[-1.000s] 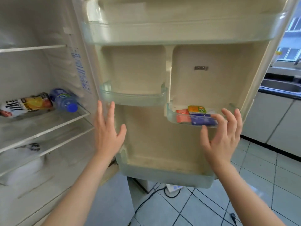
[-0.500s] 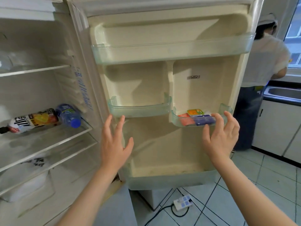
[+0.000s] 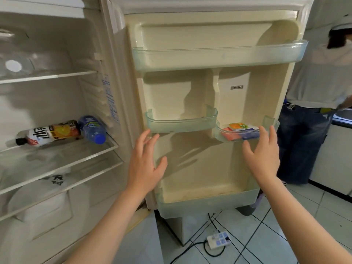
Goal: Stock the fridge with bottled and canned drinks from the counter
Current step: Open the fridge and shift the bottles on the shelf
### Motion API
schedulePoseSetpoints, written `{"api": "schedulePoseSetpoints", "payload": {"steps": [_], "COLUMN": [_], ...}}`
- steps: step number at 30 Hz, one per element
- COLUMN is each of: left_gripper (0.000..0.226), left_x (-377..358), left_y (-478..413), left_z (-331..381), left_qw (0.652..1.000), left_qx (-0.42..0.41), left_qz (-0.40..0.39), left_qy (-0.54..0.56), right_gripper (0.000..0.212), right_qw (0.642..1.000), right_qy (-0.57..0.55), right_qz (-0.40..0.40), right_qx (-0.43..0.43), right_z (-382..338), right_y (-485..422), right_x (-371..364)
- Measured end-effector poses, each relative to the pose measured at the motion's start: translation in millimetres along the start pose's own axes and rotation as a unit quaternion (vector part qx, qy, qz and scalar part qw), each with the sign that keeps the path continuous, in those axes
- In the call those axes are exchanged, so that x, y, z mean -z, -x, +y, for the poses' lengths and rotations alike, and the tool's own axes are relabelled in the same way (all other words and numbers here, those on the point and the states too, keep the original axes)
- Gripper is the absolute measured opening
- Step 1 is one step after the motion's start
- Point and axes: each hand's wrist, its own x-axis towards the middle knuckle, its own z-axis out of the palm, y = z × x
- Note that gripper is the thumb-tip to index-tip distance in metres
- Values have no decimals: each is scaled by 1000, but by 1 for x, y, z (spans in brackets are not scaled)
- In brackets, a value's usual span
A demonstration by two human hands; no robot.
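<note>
Hands hover before the open fridge door (image 3: 234,103), backs to the camera: left hand (image 3: 144,164) at centre frame, right hand (image 3: 262,155) beside it, fingers straight and spread, holding nothing. At middle left, an orange juice bottle (image 3: 51,133) and a blue-capped water bottle (image 3: 92,129) lie on their sides, touching, on a fridge shelf (image 3: 66,159). Small packets (image 3: 239,126) sit in the right door bin (image 3: 222,134). Another person (image 3: 320,82) stands at the right edge.
</note>
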Motion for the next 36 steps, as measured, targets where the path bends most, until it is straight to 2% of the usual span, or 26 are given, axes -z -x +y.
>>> {"api": "schedulePoseSetpoints", "payload": {"steps": [4,6,8,10,14,17,19,22,24,27,30,33,36], "left_gripper": [59,56,50,42,31,24,20,15,13,21,24,21,13], "left_x": [9,18,30,46,80,102,113,124,131,142,154,162,164], "left_y": [5,16,30,44,60,64,64,58,51,34,14,-11,-38], "left_z": [-2,-11,-29,-53,-110,-154,-182,-218,-239,-269,-302,-337,-378], "left_qw": [1000,999,999,997,985,974,964,953,948,940,928,916,899], "left_qx": [-13,-2,18,46,151,216,258,301,315,332,352,360,390], "left_qz": [-23,-31,-34,-35,-37,-28,-17,14,38,70,102,152,179], "left_qy": [-4,-4,-19,-44,-70,-67,-58,-21,4,43,69,86,91], "right_gripper": [61,59,53,42,29,26,22,18,19,24,36,51,56], "right_qw": [998,993,977,955,926,906,889,861,857,870,878,884,890], "right_qy": [-58,-120,-191,-241,-284,-289,-305,-336,-308,-218,-125,-35,52], "right_qz": [-14,16,76,94,-4,-40,-49,-125,-173,-229,-282,-300,-313], "right_qx": [4,11,60,143,248,308,337,360,375,379,367,356,328], "right_z": [-26,-48,-75,-106,-163,-192,-209,-242,-266,-297,-319,-330,-340], "right_y": [8,23,45,73,117,134,139,144,146,145,137,129,127], "right_x": [-6,-12,-19,-32,-73,-105,-124,-152,-176,-219,-265,-301,-324]}}
